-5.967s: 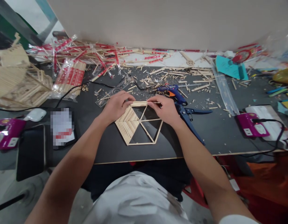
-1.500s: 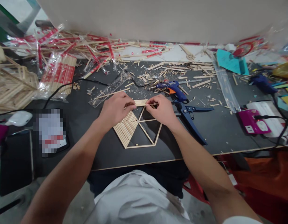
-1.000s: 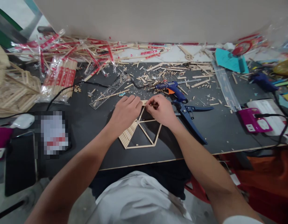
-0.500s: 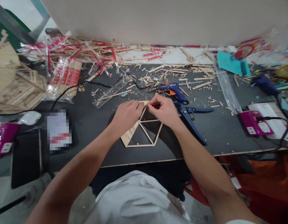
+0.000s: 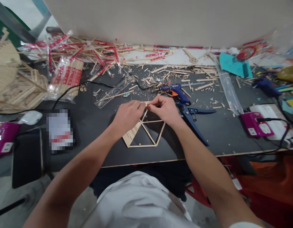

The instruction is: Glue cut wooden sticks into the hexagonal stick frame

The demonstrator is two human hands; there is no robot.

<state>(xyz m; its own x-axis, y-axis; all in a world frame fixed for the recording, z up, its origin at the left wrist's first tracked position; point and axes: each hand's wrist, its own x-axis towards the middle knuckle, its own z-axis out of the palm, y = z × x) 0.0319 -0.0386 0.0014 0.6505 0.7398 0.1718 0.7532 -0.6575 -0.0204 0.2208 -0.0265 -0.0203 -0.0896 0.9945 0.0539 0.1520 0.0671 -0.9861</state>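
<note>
A hexagonal frame of pale wooden sticks [image 5: 143, 146] lies flat on the dark table, with spokes meeting at its centre. Its left section is filled with sticks laid side by side. My left hand [image 5: 129, 115] rests over the upper left of the frame, fingers bent together, their tips hidden. At the top of the frame, my right hand [image 5: 164, 109] pinches a small wooden stick [image 5: 146, 104], mostly covered by the fingers. Both hands' fingertips almost meet there. Just beyond my right hand lie a blue glue gun [image 5: 176, 90] and a dark blue cutter [image 5: 194, 125].
A clear ruler [image 5: 113, 93] and wood scraps [image 5: 177, 72] lie behind the frame. Packed chopsticks [image 5: 65, 76] and a stick-built model [image 5: 25, 85] stand left, above a phone [image 5: 27, 158]. A purple power adapter [image 5: 254, 125] and blue-green paper [image 5: 234, 65] are right.
Both hands stay at the top of the frame. My right fingertips have shifted slightly left, closer to my left fingers. The whole view has moved a little.
</note>
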